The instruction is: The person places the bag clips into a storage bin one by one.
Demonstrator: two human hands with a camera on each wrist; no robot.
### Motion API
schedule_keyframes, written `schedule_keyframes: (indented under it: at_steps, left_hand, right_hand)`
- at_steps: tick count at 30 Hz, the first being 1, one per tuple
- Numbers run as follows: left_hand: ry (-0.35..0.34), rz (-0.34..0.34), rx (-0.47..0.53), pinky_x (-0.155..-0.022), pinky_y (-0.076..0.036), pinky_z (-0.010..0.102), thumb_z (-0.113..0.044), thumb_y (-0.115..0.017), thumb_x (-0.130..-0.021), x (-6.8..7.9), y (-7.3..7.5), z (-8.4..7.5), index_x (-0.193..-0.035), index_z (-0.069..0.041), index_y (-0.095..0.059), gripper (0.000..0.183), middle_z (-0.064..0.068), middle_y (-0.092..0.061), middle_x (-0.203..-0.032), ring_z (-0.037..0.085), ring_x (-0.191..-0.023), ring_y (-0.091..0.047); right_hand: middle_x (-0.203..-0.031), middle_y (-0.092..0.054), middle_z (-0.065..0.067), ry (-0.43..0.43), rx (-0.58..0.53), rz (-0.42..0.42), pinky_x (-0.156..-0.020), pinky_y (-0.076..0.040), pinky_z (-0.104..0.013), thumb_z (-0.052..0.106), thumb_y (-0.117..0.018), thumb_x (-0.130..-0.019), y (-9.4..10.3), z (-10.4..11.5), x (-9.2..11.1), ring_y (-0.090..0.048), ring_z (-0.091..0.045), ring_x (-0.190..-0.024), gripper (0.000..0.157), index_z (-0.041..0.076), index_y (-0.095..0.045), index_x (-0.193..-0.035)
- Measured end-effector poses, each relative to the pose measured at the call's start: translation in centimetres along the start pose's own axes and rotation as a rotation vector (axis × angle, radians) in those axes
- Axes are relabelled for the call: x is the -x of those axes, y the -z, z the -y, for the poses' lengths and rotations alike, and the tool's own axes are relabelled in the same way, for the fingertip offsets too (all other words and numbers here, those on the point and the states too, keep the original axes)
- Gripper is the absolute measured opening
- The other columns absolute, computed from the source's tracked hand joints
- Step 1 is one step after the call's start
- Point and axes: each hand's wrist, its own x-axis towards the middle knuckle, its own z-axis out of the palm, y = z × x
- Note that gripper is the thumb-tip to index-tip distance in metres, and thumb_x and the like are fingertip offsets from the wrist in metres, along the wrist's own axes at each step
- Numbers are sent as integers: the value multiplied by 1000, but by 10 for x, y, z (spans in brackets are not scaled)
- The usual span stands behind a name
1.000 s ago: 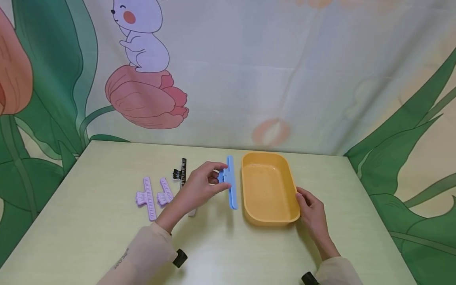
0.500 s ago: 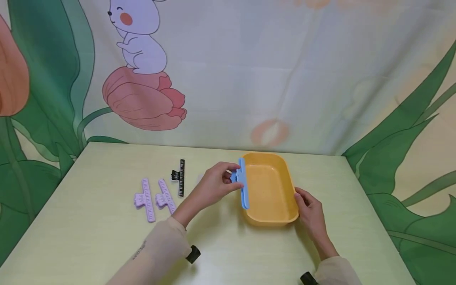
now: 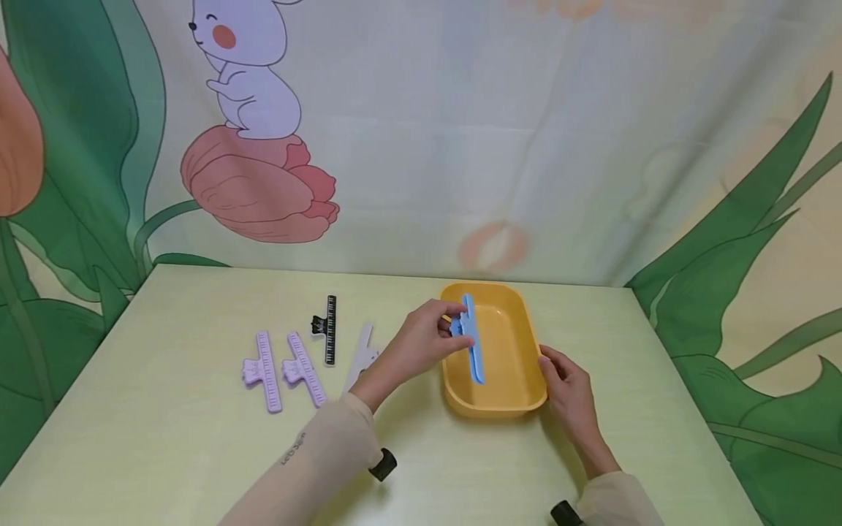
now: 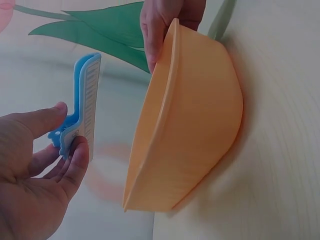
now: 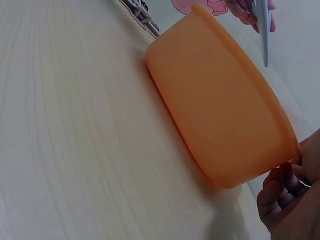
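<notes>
My left hand (image 3: 417, 340) pinches a blue bag clip (image 3: 475, 347) by its handle end, thumb on one side and fingers on the other. The clip hangs over the left part of a yellow plastic tub (image 3: 496, 407), above its rim. In the left wrist view, a piano-key pattern shows along one face of the clip (image 4: 91, 95). At the tub's right side, my right hand (image 3: 571, 387) grips the rim. The right wrist view has the thumb at the rim and curled fingers (image 5: 272, 197) under it, outside the tub wall (image 5: 215, 110).
Left on the table lie two purple clips (image 3: 268, 372) (image 3: 304, 371), a black clip (image 3: 331, 332) with piano keys, and a white clip (image 3: 360, 356) partly behind my left forearm. A printed cloth (image 3: 395, 146) hangs along the table's back edge.
My left hand has carried the blue clip rightward, from beside the tub to over its left part. The white clip has come more into view. The right hand keeps its grip on the rim.
</notes>
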Motion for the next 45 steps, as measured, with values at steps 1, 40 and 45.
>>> schedule_keyframes:
  at_steps: [1, 40, 45]
  left_hand:
    - [-1, 5, 4, -80, -57, 26, -13, -82, -90, -1, -2, -1, -134, 0, -64, 49, 12, -61, -116, 21, -95, -63]
    - [52, 139, -275, -102, -49, 34, -21, -79, -94, -48, -70, -8, -137, 1, -63, 51, 14, -63, -126, 24, -112, -57]
    - [99, 149, -303, -100, -49, 33, -21, -79, -93, -50, -77, -10, -136, -1, -64, 50, 12, -62, -124, 22, -109, -56]
  right_hand:
    - [-128, -66, -20, 1, 1, -2, -78, -52, -12, 23, -57, -108, 0, 0, 0, -61, -15, -98, 38, 1, -64, -138]
    - [-128, -66, -20, -29, 7, 4, -76, -52, -13, 20, -55, -109, -1, -3, -3, -59, -27, -101, 37, 0, -62, -140]
    - [-130, -65, -20, -32, -5, 10, -78, -53, -14, 20, -55, -109, -1, -4, -2, -60, -28, -103, 37, 0, -61, -140]
